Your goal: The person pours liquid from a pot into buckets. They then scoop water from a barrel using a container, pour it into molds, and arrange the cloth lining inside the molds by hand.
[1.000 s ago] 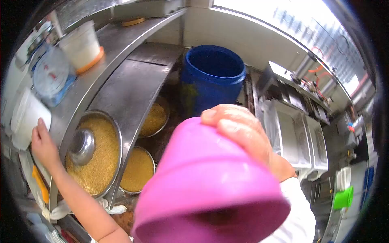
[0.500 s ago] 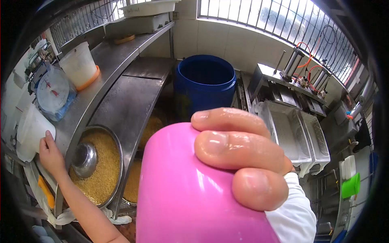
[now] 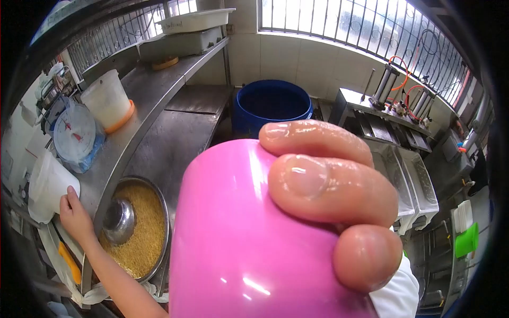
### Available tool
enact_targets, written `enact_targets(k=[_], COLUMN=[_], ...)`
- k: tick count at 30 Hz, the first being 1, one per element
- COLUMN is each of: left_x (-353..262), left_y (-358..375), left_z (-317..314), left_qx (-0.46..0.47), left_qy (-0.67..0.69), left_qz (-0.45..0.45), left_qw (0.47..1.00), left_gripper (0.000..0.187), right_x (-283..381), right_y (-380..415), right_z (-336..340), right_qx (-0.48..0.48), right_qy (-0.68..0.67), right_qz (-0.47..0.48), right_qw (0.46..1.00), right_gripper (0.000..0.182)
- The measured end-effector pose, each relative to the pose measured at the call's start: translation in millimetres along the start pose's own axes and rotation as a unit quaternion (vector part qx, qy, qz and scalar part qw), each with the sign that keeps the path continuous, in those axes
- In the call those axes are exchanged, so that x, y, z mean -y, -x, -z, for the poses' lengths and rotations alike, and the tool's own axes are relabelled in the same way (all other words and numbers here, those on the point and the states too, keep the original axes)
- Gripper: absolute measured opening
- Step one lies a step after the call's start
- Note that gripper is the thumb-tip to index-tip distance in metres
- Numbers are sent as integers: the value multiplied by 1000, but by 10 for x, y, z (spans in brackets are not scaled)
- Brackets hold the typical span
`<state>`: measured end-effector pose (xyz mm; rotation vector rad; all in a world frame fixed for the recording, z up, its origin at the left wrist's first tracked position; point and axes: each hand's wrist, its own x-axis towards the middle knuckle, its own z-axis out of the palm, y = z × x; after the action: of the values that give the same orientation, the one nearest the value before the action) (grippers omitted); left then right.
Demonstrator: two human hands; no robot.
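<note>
Closely before my face, the head view shows my right hand wrapped around a pink cup, its wet fingers bent over the side. My left hand touches a white tub with its fingers close together; I cannot tell whether they grip it. Beside that forearm, a small metal bowl lies on yellow grain in a large round pan. Beyond the cup stands a blue barrel.

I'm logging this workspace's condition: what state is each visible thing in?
Pink container: held in the right hand, whose fingers look wet.
White tub: left hand gripping its edge.
Steel basin: uncovered, holding yellow granules.
Steel bowl: resting on the granules.
Blue barrel: upright, open.
</note>
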<state>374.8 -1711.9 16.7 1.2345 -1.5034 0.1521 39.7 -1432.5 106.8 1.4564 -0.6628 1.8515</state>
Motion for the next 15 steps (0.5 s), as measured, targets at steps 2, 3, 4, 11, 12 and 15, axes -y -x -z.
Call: enact_targets(k=[2,3,4,11,12,15], left_x=[12,43,60,30,19,34], left_y=[4,-6,-13,0,3,12], left_z=[2,0,-2,13,17,14], left_qx=[-8,1,11,16,14,18], left_qy=[-5,-4,-4,-7,-3,5], left_qz=[-2,4,10,23,13,25], left_qw=[1000,1000,1000,1000,1000,1000], left_gripper=[50,50,49,48,48,47], right_x=[-18,-21,-37,-126,-143,-197], right_y=[10,6,8,-30,-29,-40], right_z=[0,-15,-27,-53,-54,-27], right_qx=[10,7,5,-4,-5,-6], right_qy=[-3,-2,-2,-8,-8,-9], right_qz=[-8,-11,-15,-30,-32,-31], right_qw=[1000,1000,1000,1000,999,999], right_gripper=[32,32,33,36,37,38])
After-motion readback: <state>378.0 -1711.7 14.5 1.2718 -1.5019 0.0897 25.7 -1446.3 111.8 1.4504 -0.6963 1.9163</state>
